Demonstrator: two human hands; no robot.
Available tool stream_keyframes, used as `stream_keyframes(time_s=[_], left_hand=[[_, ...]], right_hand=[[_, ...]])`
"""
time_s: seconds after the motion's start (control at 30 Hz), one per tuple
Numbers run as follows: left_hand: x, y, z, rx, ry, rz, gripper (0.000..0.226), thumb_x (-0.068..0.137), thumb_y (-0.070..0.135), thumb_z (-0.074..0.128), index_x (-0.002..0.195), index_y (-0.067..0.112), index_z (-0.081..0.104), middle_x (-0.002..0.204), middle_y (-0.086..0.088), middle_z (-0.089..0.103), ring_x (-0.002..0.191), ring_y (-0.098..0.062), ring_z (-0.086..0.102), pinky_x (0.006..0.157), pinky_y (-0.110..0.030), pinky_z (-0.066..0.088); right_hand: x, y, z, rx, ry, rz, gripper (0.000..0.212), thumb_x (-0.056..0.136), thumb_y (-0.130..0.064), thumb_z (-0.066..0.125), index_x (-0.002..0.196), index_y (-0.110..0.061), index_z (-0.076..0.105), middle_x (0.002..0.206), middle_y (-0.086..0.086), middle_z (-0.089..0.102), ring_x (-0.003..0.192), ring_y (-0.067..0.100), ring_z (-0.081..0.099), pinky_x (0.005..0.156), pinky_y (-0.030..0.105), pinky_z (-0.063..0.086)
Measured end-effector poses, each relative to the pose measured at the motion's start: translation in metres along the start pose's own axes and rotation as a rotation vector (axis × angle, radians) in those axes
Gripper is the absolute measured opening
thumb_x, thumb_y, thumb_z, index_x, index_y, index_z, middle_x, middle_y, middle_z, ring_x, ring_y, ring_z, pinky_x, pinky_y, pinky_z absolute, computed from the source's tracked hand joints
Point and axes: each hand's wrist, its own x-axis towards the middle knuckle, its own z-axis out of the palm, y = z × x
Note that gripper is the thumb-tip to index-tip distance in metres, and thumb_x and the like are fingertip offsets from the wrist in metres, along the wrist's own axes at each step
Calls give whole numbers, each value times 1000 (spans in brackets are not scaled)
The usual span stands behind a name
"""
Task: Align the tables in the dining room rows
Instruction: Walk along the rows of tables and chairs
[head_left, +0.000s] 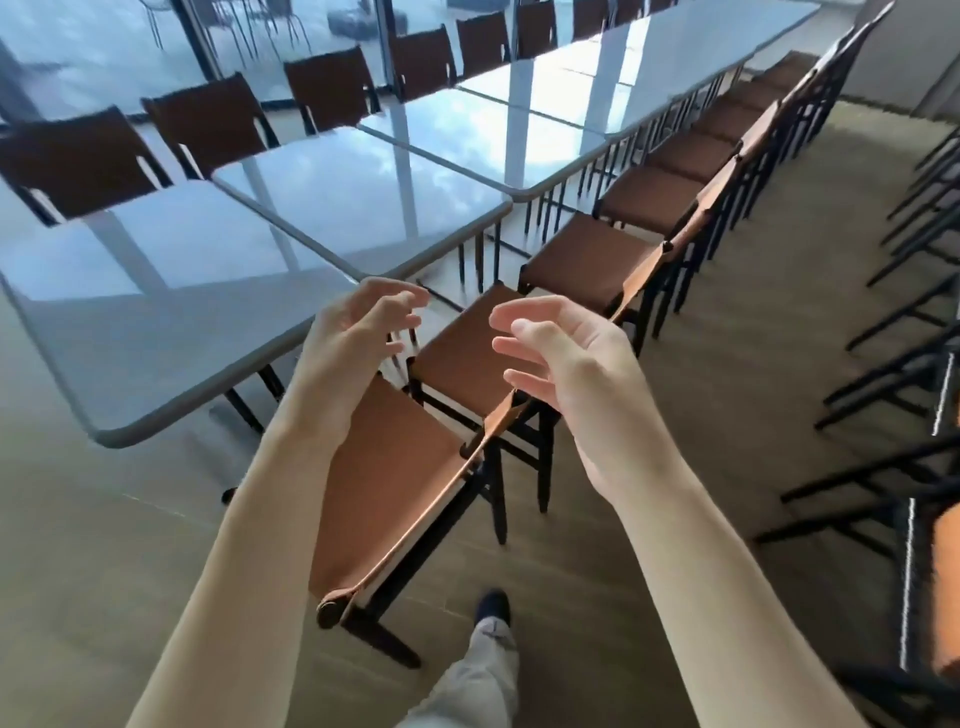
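A row of glossy grey tables runs from the near left to the far right; the nearest table (130, 322) sits slightly offset from the second table (358, 192). My left hand (358, 332) hovers just off the near table's right corner, fingers loosely curled, holding nothing. My right hand (561, 358) floats in the air above the brown chairs, fingers relaxed and empty. Neither hand touches a table or chair.
A line of brown chairs (400, 488) with black legs stands along the tables' right side, another line of chairs (208, 124) on the far side by the glass wall. More chair legs (893, 374) crowd the right edge. My foot (493, 608) is on the floor aisle.
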Motion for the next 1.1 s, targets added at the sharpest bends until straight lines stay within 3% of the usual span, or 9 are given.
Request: stream_keyframes(time_s=[0.27,0.43,0.53,0.73,0.93,1.1], left_hand=[[128,-19,5,-25,68,-2,25,86,42,56,99,29,72,112,1,73,111,-14,67,103,-43,50],[211,-27,0,20,84,-11,16,87,41,59,92,36,74,99,14,74,108,-9,67,99,-36,49],[258,-36,-20,47,178,-40,11,94,32,62,95,33,73,104,15,73,107,-5,65,100,-34,48],[319,-69,-37,177,267,-116,11,98,23,62,97,27,71,95,16,68,95,8,59,70,-5,41],[348,-117,-49,297,327,-217,14,87,35,63,96,29,72,110,5,71,103,-7,65,86,-26,49],[355,-178,-69,456,405,-312,9,94,29,66,102,32,63,122,5,60,117,-13,56,95,-27,42]], right_hand=[[136,-11,-2,-69,-48,-33,18,101,-19,56,101,-26,73,105,-8,74,107,9,68,98,39,57],[215,-16,5,-74,-73,-53,18,101,-20,56,100,-26,73,101,-12,75,105,7,69,96,35,58],[251,-13,7,-76,-116,-44,20,100,-18,56,100,-26,74,102,-11,75,104,11,69,95,37,58],[331,2,31,-110,-216,14,19,99,-20,58,99,-27,75,100,-12,75,103,12,69,99,42,55],[410,39,69,-122,-418,58,19,99,-17,57,99,-25,75,101,-11,75,104,11,69,98,41,56],[460,85,97,-206,-544,84,18,99,-17,59,99,-26,75,95,-14,75,98,8,70,99,43,55]])
